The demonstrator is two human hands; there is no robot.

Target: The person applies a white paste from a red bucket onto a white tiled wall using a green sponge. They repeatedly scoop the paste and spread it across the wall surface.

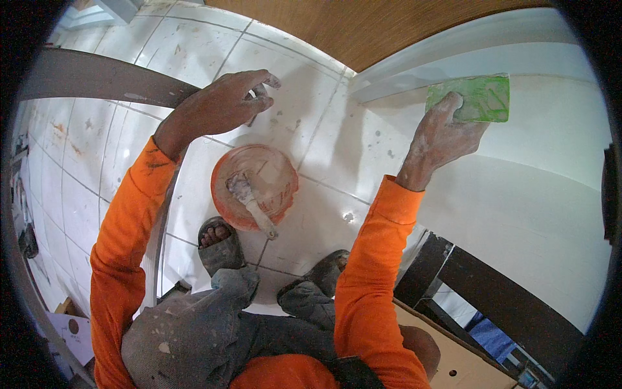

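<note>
My right hand [447, 136] grips a green putty spreader [489, 98], a flat rectangular plate smeared with pale paste. The spreader lies against the white wall [538, 139], below a ledge. My left hand [223, 100] hangs over the tiled floor beside a dark beam, its fingers loosely bent and thumb apart; I see nothing held in it. Below that hand, an orange-red basin [285, 165] stands on the floor, coated inside with pale paste. A paste-caked tool [256, 211], its working end too covered to identify, rests in the basin with its handle over the near rim.
The dark beam [110, 74] runs along my left side. A brown wood panel [402, 26] closes off the far side. Near my right arm stands a dark frame [499, 285] with blue cloth [490, 337] behind it. My sandalled feet are just short of the basin on stained white tiles [324, 188].
</note>
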